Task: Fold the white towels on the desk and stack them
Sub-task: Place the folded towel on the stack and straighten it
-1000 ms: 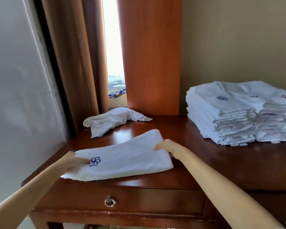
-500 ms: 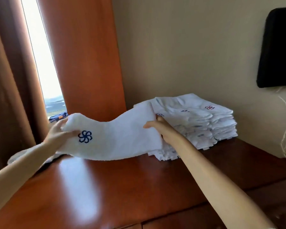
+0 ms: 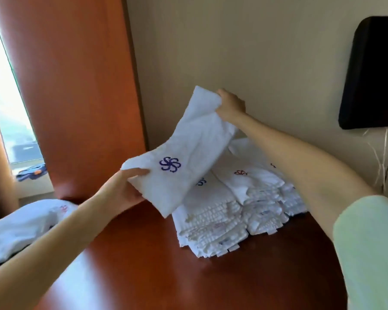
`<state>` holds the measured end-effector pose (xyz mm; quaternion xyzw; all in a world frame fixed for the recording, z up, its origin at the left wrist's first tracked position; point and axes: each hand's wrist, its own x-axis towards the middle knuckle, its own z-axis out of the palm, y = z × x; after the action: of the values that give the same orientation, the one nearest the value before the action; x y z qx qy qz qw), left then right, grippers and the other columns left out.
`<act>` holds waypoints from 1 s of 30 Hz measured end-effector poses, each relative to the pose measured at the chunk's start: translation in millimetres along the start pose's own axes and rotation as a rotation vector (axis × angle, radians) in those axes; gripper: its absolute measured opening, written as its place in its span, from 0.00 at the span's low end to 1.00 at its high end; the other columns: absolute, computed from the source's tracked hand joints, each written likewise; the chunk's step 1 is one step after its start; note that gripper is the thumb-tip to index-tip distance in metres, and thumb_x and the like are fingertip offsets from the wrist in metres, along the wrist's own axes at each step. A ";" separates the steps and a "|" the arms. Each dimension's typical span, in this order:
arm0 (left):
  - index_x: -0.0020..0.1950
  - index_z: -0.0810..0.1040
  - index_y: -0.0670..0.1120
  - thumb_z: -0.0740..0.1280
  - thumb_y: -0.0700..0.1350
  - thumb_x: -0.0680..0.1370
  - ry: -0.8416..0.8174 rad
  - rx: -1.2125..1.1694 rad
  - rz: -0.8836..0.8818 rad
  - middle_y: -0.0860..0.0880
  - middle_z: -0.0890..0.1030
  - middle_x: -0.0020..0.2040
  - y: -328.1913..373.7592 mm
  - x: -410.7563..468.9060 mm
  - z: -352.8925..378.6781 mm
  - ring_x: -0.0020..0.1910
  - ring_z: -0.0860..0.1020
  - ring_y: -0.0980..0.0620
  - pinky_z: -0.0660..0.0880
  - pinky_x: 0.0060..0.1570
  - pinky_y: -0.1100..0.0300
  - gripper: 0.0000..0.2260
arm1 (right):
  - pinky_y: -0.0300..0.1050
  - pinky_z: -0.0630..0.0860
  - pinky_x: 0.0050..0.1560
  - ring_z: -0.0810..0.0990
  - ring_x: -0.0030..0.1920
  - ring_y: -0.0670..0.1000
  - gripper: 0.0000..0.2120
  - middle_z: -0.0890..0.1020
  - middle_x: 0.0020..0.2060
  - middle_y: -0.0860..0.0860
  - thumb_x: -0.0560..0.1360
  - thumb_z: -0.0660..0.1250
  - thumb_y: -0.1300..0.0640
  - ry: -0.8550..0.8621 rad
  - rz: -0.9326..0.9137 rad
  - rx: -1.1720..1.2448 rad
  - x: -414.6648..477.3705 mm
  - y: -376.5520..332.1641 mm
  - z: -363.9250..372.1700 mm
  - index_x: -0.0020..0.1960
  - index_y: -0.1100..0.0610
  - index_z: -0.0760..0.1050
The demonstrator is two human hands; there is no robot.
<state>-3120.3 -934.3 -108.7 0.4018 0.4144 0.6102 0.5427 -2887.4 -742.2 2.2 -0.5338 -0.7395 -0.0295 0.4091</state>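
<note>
A folded white towel (image 3: 188,148) with a blue pinwheel logo hangs in the air above the stack of folded white towels (image 3: 238,209). My left hand (image 3: 121,189) grips its near end, thumb on top beside the logo. My right hand (image 3: 230,106) pinches its far end, raised higher, so the towel slopes down toward me. The stack sits on the wooden desk (image 3: 143,265) against the wall. An unfolded white towel (image 3: 25,224) lies crumpled at the desk's left, partly behind my left forearm.
A tall wooden panel (image 3: 76,86) rises behind the desk, with a bright window (image 3: 7,108) to its left. A black screen (image 3: 372,72) hangs on the beige wall at the right, with thin cables (image 3: 383,157) dangling below it.
Both hands lifted the folded towel off the desk and carried it right, over the stack. My right hand rose higher, tilting the towel. The view swung right.
</note>
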 end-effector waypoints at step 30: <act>0.48 0.77 0.43 0.67 0.56 0.77 0.057 0.144 -0.315 0.48 0.81 0.30 -113.0 -9.4 45.5 0.30 0.81 0.49 0.79 0.32 0.59 0.16 | 0.52 0.42 0.77 0.42 0.78 0.54 0.26 0.43 0.79 0.53 0.84 0.43 0.48 -0.694 -0.136 -0.247 -35.2 -17.0 180.1 0.80 0.49 0.42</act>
<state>-3039.6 -932.9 -200.4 0.3524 0.5301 0.4975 0.5894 -3001.2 -689.9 -133.0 -0.5072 -0.8587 0.0373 0.0638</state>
